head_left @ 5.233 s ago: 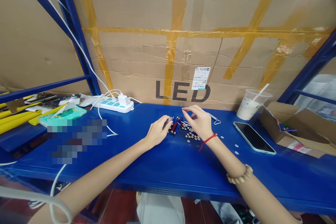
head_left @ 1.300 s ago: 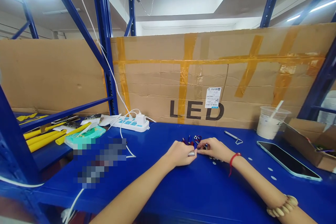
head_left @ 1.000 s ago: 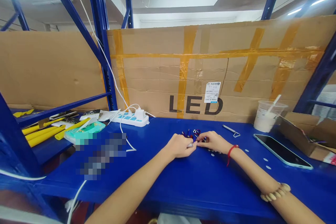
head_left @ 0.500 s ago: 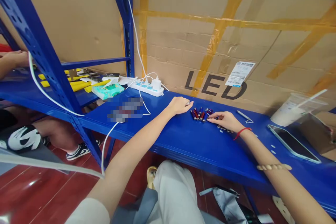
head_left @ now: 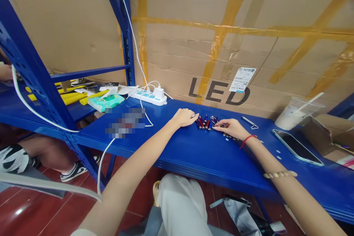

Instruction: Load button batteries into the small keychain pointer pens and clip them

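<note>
My left hand [head_left: 186,117] is closed at the left of a small group of metallic tubes. A silver bit shows at its fingertips; the rest is hidden in the fingers. The red tubes [head_left: 201,123] and blue tubes [head_left: 205,118] lie close together on the blue shelf [head_left: 193,151], silver ends toward me. My right hand [head_left: 231,128] has thumb and fingertips pressed together at the group's right edge; what they pinch is too small to make out. Several dark and silver small pieces [head_left: 230,136] lie below this hand. Behind it is a silver tube [head_left: 248,121] with a triangular clip.
To the right are a phone [head_left: 297,147], a plastic cup [head_left: 289,116] with a straw and an open cardboard box [head_left: 320,132]. At left stand a power strip [head_left: 149,96] with cables, a green packet [head_left: 106,102] and yellow-handled items [head_left: 73,97]. A large carton [head_left: 171,51] backs the shelf.
The view has shifted slightly right and up, so everything appears farther left. Both hands stay at the tubes, with little change in their grip.
</note>
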A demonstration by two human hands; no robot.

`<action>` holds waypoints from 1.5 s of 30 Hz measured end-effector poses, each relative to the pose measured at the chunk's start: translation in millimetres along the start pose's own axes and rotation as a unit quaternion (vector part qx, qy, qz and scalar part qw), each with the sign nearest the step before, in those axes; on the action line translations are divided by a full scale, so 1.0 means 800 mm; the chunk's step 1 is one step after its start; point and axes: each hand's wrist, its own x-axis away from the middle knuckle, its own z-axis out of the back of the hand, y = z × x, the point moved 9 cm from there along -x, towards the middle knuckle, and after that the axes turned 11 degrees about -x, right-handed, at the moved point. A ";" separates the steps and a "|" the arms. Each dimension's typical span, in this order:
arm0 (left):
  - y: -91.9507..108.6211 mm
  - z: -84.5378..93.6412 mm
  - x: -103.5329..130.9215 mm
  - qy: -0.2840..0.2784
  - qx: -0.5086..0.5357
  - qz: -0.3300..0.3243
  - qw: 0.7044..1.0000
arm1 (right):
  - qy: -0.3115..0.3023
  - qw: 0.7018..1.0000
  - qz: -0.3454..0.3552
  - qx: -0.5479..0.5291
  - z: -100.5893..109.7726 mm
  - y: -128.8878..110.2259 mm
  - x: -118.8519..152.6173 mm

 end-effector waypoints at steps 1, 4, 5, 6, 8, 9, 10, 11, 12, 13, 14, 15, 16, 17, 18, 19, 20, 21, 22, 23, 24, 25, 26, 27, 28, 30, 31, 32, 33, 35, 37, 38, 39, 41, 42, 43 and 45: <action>0.003 0.000 0.000 -0.002 0.003 -0.003 1.000 | 0.001 1.000 0.006 0.003 0.000 0.000 0.000; 0.010 0.000 0.001 -0.018 0.010 -0.008 1.000 | -0.001 1.000 0.027 0.007 0.000 -0.002 -0.001; 0.013 -0.001 0.002 -0.023 0.012 -0.010 1.000 | -0.002 0.999 0.036 0.006 0.000 -0.003 -0.002; 0.015 0.000 0.002 -0.026 0.012 -0.011 1.000 | -0.005 0.999 0.046 0.003 -0.001 -0.005 -0.002; 0.019 0.001 0.002 -0.026 0.009 -0.016 0.999 | -0.013 0.998 0.069 -0.001 -0.002 -0.011 -0.002; 0.022 0.002 0.002 -0.025 0.008 -0.019 0.999 | -0.018 0.997 0.079 0.001 -0.002 -0.015 -0.002; 0.024 0.003 0.002 -0.025 0.007 -0.022 0.999 | -0.022 0.996 0.088 0.007 -0.003 -0.019 -0.001; 0.027 0.003 0.002 -0.025 0.005 -0.026 0.999 | -0.026 0.995 0.093 0.018 -0.003 -0.023 0.000; 0.030 0.003 0.002 -0.025 0.004 -0.033 0.999 | -0.026 0.995 0.094 0.032 -0.003 -0.026 0.001; 0.033 0.003 0.002 -0.028 0.003 -0.037 0.999 | -0.025 0.994 0.094 0.049 -0.002 -0.029 0.002; 0.036 0.003 0.002 -0.031 0.003 -0.042 0.999 | -0.020 0.993 0.090 0.068 -0.001 -0.031 0.004; 0.039 0.003 0.002 -0.031 0.005 -0.046 0.998 | -0.011 0.993 0.085 0.086 0.002 -0.034 0.005; 0.041 0.004 0.002 -0.030 0.009 -0.051 0.998 | 0.000 0.992 0.079 0.100 0.004 -0.036 0.006; 0.044 0.004 0.002 -0.027 0.013 -0.055 0.998 | 0.011 0.991 0.072 0.111 0.007 -0.038 0.007; 0.046 0.005 0.002 -0.024 0.019 -0.058 0.998 | 0.024 0.990 0.068 0.118 0.010 -0.040 0.008; 0.047 0.006 0.002 -0.020 0.024 -0.058 0.998 | 0.039 0.990 0.065 0.122 0.014 -0.043 0.009; 0.047 0.007 0.002 -0.017 0.028 -0.057 0.998 | 0.056 0.989 0.063 0.124 0.019 -0.045 0.010; 0.048 0.007 0.002 -0.014 0.029 -0.056 0.998 | 0.074 0.988 0.060 0.124 0.024 -0.048 0.011; 0.048 0.007 0.002 -0.013 0.026 -0.054 0.998 | 0.092 0.987 0.056 0.123 0.029 -0.049 0.012; 0.048 0.007 0.002 -0.014 0.020 -0.055 0.998 | 0.107 0.986 0.049 0.121 0.034 -0.051 0.013; 0.049 0.007 0.002 -0.015 0.014 -0.056 0.998 | 0.118 0.985 0.042 0.119 0.037 -0.052 0.014; 0.050 0.006 0.002 -0.016 0.008 -0.059 0.998 | 0.125 0.985 0.035 0.117 0.040 -0.053 0.015; 0.051 0.006 0.002 -0.017 0.004 -0.061 0.998 | 0.129 0.985 0.029 0.115 0.041 -0.055 0.016; 0.052 0.006 0.002 -0.016 0.004 -0.062 0.998 | 0.132 0.985 0.027 0.111 0.041 -0.056 0.016; 0.053 0.007 0.002 -0.014 0.006 -0.063 0.998 | 0.134 0.985 0.028 0.105 0.040 -0.059 0.017; 0.053 0.010 0.002 -0.002 0.016 -0.057 0.998 | 0.138 0.986 0.041 0.086 0.036 -0.064 0.018; 0.053 0.012 0.001 0.006 0.022 -0.050 0.999 | 0.139 0.986 0.053 0.074 0.034 -0.067 0.018; 0.052 0.014 0.001 0.014 0.027 -0.039 0.999 | 0.139 0.986 0.064 0.062 0.031 -0.070 0.019; 0.050 0.015 0.000 0.021 0.031 -0.028 0.999 | 0.138 0.986 0.075 0.052 0.028 -0.072 0.019; 0.047 0.016 -0.002 0.028 0.035 -0.006 0.999 | 0.133 0.986 0.092 0.042 0.024 -0.075 0.020; 0.045 0.014 -0.002 0.029 0.035 0.010 0.999 | 0.126 0.985 0.104 0.048 0.022 -0.077 0.020; 0.044 0.012 -0.002 0.028 0.035 0.014 0.999 | 0.123 0.985 0.109 0.053 0.022 -0.077 0.020; 0.044 0.011 -0.002 0.025 0.034 0.018 0.999 | 0.120 0.985 0.113 0.058 0.022 -0.078 0.020; 0.044 0.008 -0.002 0.019 0.032 0.022 0.999 | 0.118 0.984 0.115 0.061 0.023 -0.079 0.021; 0.043 0.007 -0.002 0.016 0.030 0.026 0.999 | 0.119 0.984 0.115 0.062 0.024 -0.080 0.021; 0.042 0.006 -0.001 0.016 0.028 0.033 0.999 | 0.121 0.984 0.115 0.062 0.025 -0.081 0.021; 0.034 0.006 -0.001 0.017 0.025 0.065 0.997 | 0.126 0.984 0.112 0.066 0.026 -0.083 0.022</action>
